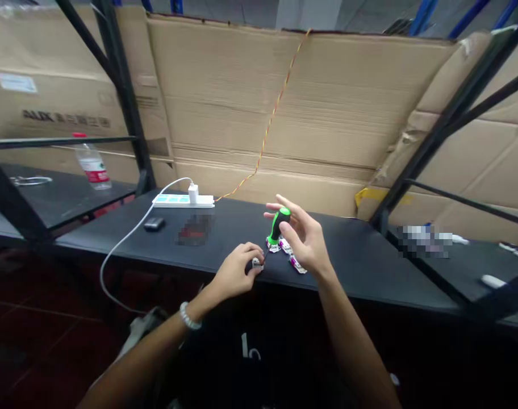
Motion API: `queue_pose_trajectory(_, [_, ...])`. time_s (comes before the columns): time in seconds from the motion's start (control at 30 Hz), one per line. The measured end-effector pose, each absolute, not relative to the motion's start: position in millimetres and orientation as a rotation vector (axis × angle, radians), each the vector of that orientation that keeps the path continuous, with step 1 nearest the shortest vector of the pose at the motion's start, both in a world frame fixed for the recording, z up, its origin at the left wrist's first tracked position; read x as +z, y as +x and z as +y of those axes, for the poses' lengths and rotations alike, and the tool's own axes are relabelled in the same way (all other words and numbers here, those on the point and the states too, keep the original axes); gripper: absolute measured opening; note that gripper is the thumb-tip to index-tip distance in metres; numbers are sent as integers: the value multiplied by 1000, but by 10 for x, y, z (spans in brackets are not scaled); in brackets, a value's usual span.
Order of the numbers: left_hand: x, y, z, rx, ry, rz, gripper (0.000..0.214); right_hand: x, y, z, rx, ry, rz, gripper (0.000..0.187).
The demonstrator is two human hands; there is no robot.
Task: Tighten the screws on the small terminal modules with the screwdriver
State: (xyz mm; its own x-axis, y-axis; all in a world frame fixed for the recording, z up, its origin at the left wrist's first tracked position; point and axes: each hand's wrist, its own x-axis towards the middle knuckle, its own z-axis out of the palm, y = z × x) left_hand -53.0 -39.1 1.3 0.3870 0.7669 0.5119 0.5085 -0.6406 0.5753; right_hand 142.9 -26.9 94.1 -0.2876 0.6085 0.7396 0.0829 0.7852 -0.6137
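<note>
My right hand (305, 238) has its thumb against the handle of a green-and-black screwdriver (278, 224), with the other fingers loosely raised behind it. The screwdriver stands tilted, its thin shaft running down toward my left hand (238, 270). That hand is closed around a small black-and-white part (254, 264) near the table's front edge, and the fingers cover much of it. Small white-and-purple pieces (297, 264) lie on the table between my hands and beside the right one. They are too small to name surely.
A white power strip (182, 200) with a plugged-in charger and cable lies at the back left of the black table (370, 261). Nearby is a small black box (154, 224). A water bottle (95, 165) stands farther left. Black metal posts (126, 108) and cardboard (225, 91) enclose the table.
</note>
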Motion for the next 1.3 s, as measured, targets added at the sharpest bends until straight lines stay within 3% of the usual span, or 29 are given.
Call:
queue_pose_trajectory(0.07, [11, -528, -392, 1118, 2328, 1112, 19, 928, 1426, -249, 594, -556, -1772, 47])
queue_pose_trajectory(0.23, [6, -529, -391, 1095, 2322, 1139, 17, 957, 1394, -217, 209, -707, -1758, 47])
queue_pose_trajectory(0.4, [9, -529, -390, 1103, 2323, 1119, 17, 925, 1396, -200, 494, -559, -1796, 53])
queue_pose_trajectory(0.6, [12, -521, -389, 1119, 2330, 1122, 16, 953, 1417, -195, 160, -670, -1762, 47])
queue_pose_trajectory(0.73, [20, -522, -393, 1123, 2341, 1111, 17, 982, 1491, -228, 495, -542, -1896, 51])
queue_pose_trajectory(0.9, [26, -526, -395, 1126, 2338, 1118, 17, 1032, 1503, -269, 177, -641, -1854, 42])
queue_pose_trajectory(1.07, [20, -527, -394, 1117, 2340, 1107, 18, 1041, 1470, -299, 422, -536, -1928, 46])
queue_pose_trajectory(1.17, [8, -530, -390, 1121, 2341, 1127, 18, 1029, 1446, -293, 266, -624, -1831, 39])
queue_pose_trajectory(1.3, [9, -534, -390, 1120, 2338, 1122, 18, 1000, 1440, -277, 157, -669, -1825, 44])
